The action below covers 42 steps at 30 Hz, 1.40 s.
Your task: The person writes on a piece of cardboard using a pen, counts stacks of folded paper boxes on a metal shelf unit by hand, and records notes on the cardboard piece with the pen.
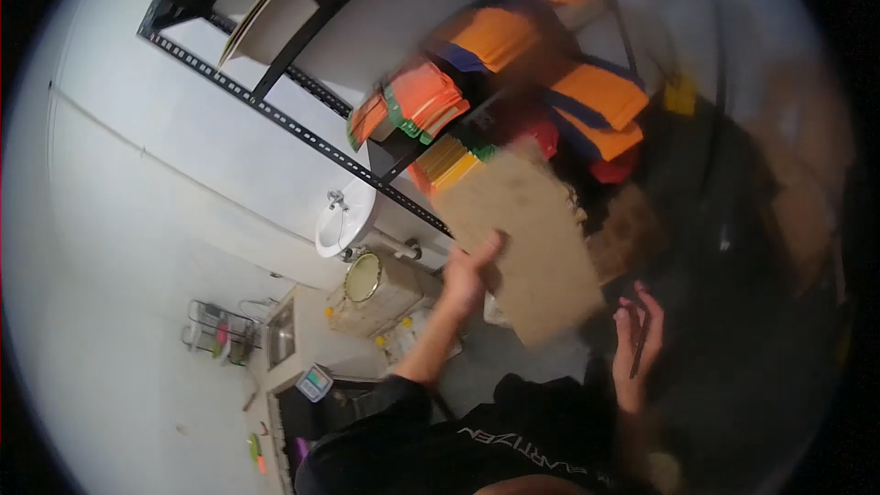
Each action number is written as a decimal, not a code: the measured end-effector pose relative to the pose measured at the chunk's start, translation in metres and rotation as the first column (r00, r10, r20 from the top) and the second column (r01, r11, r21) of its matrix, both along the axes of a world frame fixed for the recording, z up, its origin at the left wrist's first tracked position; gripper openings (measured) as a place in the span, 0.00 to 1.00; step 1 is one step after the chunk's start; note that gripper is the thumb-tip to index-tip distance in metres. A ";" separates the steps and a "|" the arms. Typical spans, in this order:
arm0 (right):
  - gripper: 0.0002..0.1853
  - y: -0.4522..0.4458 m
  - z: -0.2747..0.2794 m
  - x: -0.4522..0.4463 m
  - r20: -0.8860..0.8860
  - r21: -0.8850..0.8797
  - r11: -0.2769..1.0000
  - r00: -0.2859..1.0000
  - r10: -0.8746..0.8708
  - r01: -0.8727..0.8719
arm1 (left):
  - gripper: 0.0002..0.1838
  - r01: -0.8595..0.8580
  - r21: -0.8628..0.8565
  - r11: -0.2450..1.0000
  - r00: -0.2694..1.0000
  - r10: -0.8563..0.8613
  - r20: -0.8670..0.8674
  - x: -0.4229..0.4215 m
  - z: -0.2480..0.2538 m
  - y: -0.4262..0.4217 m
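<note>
My left hand point(469, 275) grips a flat brown cardboard piece point(527, 238) by its near edge, with the thumb lying over its face. The cardboard is held up at a tilt in front of the shelves. To the right of it, and apart from it, is my right hand point(636, 348), its fingers pointing up. A thin dark stick point(639, 346), perhaps a pen, lies along those fingers and seems held there. Blur hides its exact kind.
A black metal rack point(312, 139) carries stacks of orange packets point(600, 96) and orange-green packets point(426, 101). Along the wall are a white washbasin point(346, 220), a large tin point(376, 298), a digital scale point(315, 383) and a wire rack point(220, 332).
</note>
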State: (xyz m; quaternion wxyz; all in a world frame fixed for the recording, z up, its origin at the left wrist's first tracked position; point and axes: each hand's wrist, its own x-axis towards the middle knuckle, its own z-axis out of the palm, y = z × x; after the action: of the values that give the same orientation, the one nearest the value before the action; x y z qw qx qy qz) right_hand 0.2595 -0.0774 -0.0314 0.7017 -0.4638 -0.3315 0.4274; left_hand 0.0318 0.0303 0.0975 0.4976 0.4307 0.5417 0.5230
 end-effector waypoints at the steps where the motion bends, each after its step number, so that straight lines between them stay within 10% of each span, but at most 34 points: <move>1: 0.20 0.001 0.011 -0.001 0.006 -0.015 1.000 1.000 0.013 -0.013 | 0.23 -0.004 0.119 0.993 1.000 0.001 0.027 -0.024 0.024 0.021; 6: 0.18 0.006 0.017 -0.003 0.110 0.001 0.994 0.988 0.110 -0.111 | 0.24 0.059 0.461 0.886 0.855 0.193 -0.481 -0.111 0.197 0.105; 11: 0.16 0.005 0.034 -0.014 0.180 -0.019 0.982 0.965 0.191 -0.190 | 0.23 0.007 0.482 0.876 0.989 0.066 -0.133 -0.123 0.262 0.103; 20: 0.24 0.023 0.149 -0.003 0.368 0.543 0.822 0.928 -0.051 -0.171 | 0.26 0.189 0.498 0.846 0.909 -0.342 0.237 -0.054 0.151 -0.013; 28: 0.13 0.042 0.230 0.002 0.648 0.623 0.625 0.758 -0.075 -0.471 | 0.19 0.028 0.438 0.898 0.833 -0.264 0.486 0.007 0.115 -0.063; 42: 0.13 0.058 0.223 -0.039 0.556 0.597 0.725 0.828 -0.065 -0.345 | 0.28 0.133 0.255 0.958 0.853 -0.242 0.463 0.033 0.084 -0.090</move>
State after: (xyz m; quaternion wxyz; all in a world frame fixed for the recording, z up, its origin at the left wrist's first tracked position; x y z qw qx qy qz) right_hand 0.2204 -0.0195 0.1918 0.6616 -0.2502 -0.6828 0.1826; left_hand 0.0645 -0.0597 0.1818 0.6180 0.3863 0.2937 0.6185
